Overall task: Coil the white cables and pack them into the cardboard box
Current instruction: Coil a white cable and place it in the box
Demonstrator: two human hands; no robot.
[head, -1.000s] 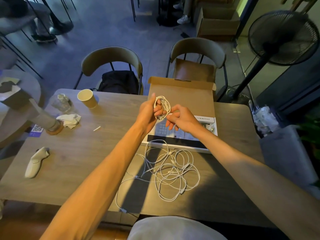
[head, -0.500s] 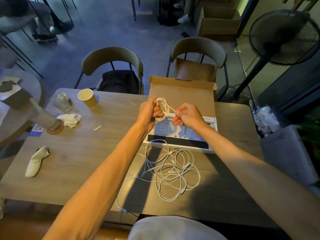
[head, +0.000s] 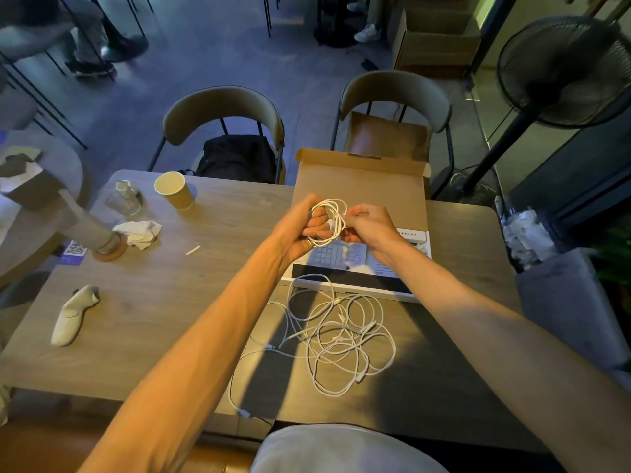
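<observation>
A small coil of white cable (head: 330, 220) is held up over the open cardboard box (head: 358, 186). My left hand (head: 300, 230) grips the coil's left side with fingers through the loop. My right hand (head: 370, 227) pinches the cable at the coil's right side. The box lies flat with its lid folded back; printed white material (head: 351, 257) shows inside. A loose tangle of several white cables (head: 341, 332) lies on the wooden table (head: 164, 302) in front of the box, with one strand trailing to a plug (head: 244, 412) at the near edge.
On the left of the table stand a paper cup (head: 174, 190), a clear glass (head: 124, 199), a crumpled tissue (head: 138, 231), a post on a coaster (head: 102, 240) and a beige controller (head: 73, 315). Two chairs stand behind; a fan (head: 560, 70) stands to the right.
My right hand drew a strand out to the right, then came back against the coil. The coil in my left hand now shows a rounder, fuller loop.
</observation>
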